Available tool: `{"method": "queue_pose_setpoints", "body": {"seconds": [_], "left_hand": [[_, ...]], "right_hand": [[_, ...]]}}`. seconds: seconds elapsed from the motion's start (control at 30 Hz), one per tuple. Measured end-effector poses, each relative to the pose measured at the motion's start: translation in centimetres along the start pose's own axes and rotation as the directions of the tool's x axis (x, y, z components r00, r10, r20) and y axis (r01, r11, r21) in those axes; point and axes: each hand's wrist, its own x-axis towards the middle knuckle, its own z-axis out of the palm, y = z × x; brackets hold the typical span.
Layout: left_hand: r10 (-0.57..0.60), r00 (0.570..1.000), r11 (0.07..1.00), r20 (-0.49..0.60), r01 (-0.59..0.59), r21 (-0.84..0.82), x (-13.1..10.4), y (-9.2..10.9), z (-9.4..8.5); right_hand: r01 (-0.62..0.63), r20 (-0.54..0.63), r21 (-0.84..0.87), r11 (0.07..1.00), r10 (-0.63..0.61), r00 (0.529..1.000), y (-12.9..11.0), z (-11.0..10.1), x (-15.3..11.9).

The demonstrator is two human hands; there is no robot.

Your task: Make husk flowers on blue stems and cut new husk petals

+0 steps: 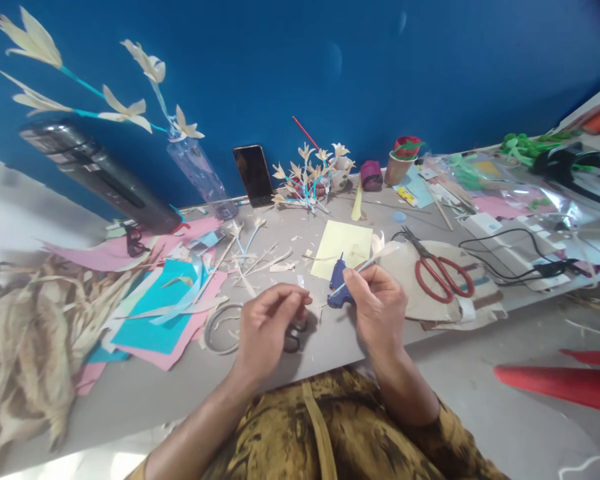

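Observation:
My right hand (383,303) is closed on the pale blue stem of a cream husk flower (380,247), whose petals stand above my fingers. Just behind that hand, a blue glue gun (337,277) lies near a pale yellow paper sheet (325,250). My left hand (267,327) has thumb and fingertips pressed together; what they pinch, if anything, I cannot make out. Partly covered by my left hand are dark scissor handles (293,341). Beside it on the table is a roll of tape (217,330).
Dried husks (35,360) and coloured paper (153,320) cover the left. Behind stand a flask (100,177), a bottle (200,170) of husk flowers, a phone (253,177) and more flowers (307,177). Red-handled scissors (443,277) lie on cloth (405,283), near a power strip (500,247).

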Motion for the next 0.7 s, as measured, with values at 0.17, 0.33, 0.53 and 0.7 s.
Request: {"method": "queue_pose_setpoints", "body": {"seconds": [0.17, 0.33, 0.53, 0.7], "left_hand": [[-0.282, 0.946, 0.902, 0.158, 0.318, -0.291, 0.9, -0.6, 0.4], [-0.096, 0.995, 0.994, 0.025, 0.095, 0.057, -0.1, 0.8, 1.0], [0.104, 0.994, 0.945, -0.015, -0.094, 0.313, -0.6, 1.7, 1.6], [0.218, 0.976, 0.903, 0.021, -0.209, 0.374, -0.5, 1.5, 1.7]], "right_hand": [[0.015, 0.023, 0.009, 1.000, -0.015, 1.000, -0.2, 0.4, -0.3], [0.066, 0.030, -0.110, 0.992, -0.063, 0.998, -1.0, 0.6, -0.6], [0.183, 0.017, -0.231, 0.956, -0.184, 0.983, -1.6, 1.0, -0.7], [0.242, 0.015, -0.283, 0.928, -0.248, 0.969, -1.5, 1.0, -0.8]]}}
